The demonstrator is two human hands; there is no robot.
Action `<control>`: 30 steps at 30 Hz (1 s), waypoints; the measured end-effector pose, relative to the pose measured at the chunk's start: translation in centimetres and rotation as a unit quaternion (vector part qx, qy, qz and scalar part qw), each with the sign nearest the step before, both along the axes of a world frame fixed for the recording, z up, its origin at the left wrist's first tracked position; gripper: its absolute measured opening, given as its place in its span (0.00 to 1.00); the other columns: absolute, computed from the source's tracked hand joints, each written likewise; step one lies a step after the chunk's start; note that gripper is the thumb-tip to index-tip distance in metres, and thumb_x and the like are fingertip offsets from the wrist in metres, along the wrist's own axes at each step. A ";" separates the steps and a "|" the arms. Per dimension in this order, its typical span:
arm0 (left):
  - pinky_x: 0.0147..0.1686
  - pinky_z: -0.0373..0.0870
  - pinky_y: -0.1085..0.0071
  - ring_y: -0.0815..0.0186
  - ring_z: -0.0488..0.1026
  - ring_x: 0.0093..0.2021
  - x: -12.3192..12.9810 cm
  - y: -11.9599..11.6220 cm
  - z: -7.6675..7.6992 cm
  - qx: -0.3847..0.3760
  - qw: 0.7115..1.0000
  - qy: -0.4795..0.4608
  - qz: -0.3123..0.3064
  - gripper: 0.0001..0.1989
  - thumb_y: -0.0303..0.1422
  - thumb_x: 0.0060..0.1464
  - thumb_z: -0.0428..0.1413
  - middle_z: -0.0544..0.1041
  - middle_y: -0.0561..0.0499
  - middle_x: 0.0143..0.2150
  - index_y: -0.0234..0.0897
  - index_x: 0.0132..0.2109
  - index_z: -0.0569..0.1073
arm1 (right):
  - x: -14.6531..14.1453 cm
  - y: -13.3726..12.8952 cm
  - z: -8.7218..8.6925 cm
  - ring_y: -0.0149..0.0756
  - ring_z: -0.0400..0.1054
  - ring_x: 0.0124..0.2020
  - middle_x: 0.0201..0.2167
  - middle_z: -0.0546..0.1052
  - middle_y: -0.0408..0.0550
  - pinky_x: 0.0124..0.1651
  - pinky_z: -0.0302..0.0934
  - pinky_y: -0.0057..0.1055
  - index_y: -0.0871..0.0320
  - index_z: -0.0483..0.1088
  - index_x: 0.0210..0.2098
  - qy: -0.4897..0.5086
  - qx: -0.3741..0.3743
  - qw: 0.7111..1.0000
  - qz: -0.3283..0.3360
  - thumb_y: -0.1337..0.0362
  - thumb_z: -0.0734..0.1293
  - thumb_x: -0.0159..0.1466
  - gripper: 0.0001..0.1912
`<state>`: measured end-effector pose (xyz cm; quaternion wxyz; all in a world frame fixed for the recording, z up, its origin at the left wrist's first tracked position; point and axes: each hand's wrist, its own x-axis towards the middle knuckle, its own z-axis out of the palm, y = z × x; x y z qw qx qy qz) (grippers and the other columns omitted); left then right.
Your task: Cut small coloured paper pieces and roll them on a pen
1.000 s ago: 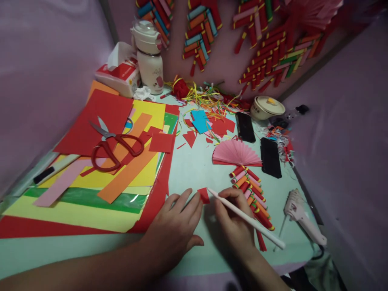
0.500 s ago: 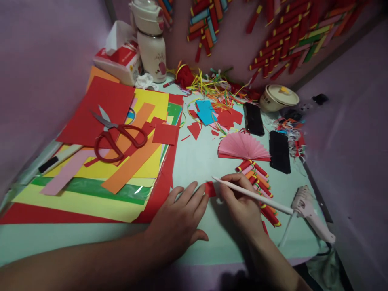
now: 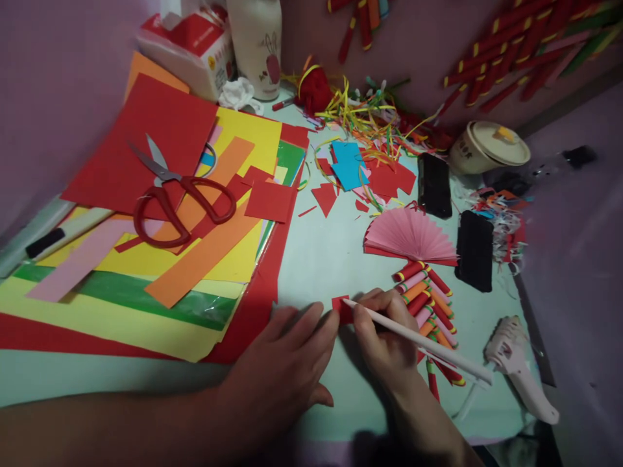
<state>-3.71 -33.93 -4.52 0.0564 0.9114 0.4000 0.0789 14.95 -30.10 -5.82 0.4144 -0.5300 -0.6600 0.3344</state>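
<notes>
A small red paper square (image 3: 343, 309) lies on the pale green table (image 3: 311, 259). My left hand (image 3: 287, 357) rests flat, its fingertips at the square's left edge. In my right hand (image 3: 389, 331) is a white pencil (image 3: 423, 338), gripped near its tip, which meets or nearly meets the square. Beyond the right hand lies a string of rolled paper tubes (image 3: 426, 298) below a pink paper fan (image 3: 411, 233). On the left, red-handled scissors (image 3: 185, 207) sit open on stacked coloured paper (image 3: 243, 253).
Paper scraps (image 3: 389, 178) and curled strips lie toward the back. Two dark phones (image 3: 474, 250), a lidded bowl (image 3: 489, 148) and a white glue gun (image 3: 520, 366) are on the right. A tissue box (image 3: 195, 52) and a white bottle (image 3: 257, 48) stand at the back left.
The pencil tip has come down onto or just over the red square as my right hand shifted. The camera view has moved closer and lower, so the wall decorations show less.
</notes>
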 end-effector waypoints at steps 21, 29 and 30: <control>0.53 0.60 0.61 0.57 0.57 0.65 0.1 -0.3 0.7 0.037 0.998 0.047 -0.013 0.40 0.61 0.54 0.47 0.67 0.45 0.65 0.33 0.60 0.69 | 0.0 -0.1 0.3 0.29 0.66 0.26 0.26 0.69 0.39 0.28 0.60 0.28 0.54 0.60 0.32 -0.050 0.044 0.998 0.022 0.70 0.65 0.63 0.08; 0.54 0.59 0.61 0.57 0.56 0.65 0.1 -0.4 0.7 0.033 0.998 0.046 -0.017 0.40 0.60 0.54 0.48 0.67 0.45 0.65 0.32 0.60 0.70 | 0.0 -0.2 0.4 0.29 0.65 0.25 0.25 0.70 0.39 0.29 0.60 0.29 0.53 0.60 0.31 -0.047 0.007 0.999 0.025 0.69 0.65 0.64 0.08; 0.54 0.59 0.61 0.57 0.56 0.65 0.1 -0.4 0.7 0.032 0.998 0.047 -0.017 0.40 0.60 0.54 0.48 0.67 0.45 0.65 0.32 0.60 0.69 | 0.0 -0.2 0.4 0.29 0.65 0.25 0.25 0.70 0.38 0.29 0.60 0.29 0.53 0.60 0.31 -0.046 0.006 0.999 0.028 0.69 0.65 0.64 0.08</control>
